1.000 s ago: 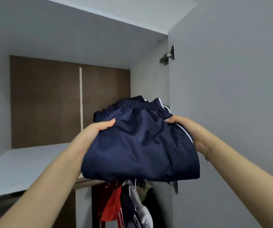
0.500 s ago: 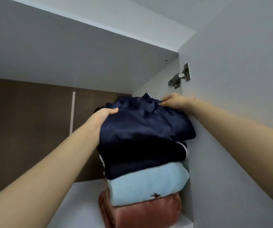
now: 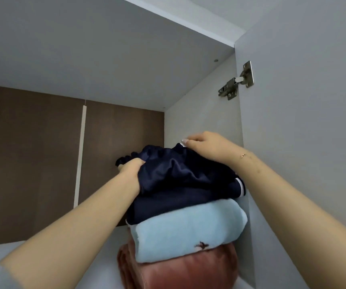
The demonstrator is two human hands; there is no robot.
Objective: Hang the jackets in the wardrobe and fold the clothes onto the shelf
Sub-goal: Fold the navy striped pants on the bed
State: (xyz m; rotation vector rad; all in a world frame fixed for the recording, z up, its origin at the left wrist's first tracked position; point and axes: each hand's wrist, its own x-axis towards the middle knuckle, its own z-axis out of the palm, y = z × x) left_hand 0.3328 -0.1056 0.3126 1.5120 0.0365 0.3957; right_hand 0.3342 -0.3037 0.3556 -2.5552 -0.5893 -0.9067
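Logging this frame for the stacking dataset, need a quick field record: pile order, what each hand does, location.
location: wardrobe shelf, against right side wall
pile top to bottom: navy shorts; dark navy garment; light blue fleece; rust-pink fleece
left hand: grips navy shorts' left edge
right hand: rests on the shorts' waistband, fingers bent
other: door hinge upper right

A stack of folded clothes is seen on the shelf point(image 3: 49, 249), against the right wall of the wardrobe point(image 3: 199, 113). The navy garment point(image 3: 180, 176) is laid on top, above a second navy piece point(image 3: 167, 207), a blue towel point(image 3: 190, 230) and a pink towel point(image 3: 180, 272). Its left edge is gripped by the left hand point(image 3: 131, 170). Its rear right corner is pinched by the right hand point(image 3: 207, 146). A hinge point(image 3: 236, 82) is fixed to the door point(image 3: 305, 122).
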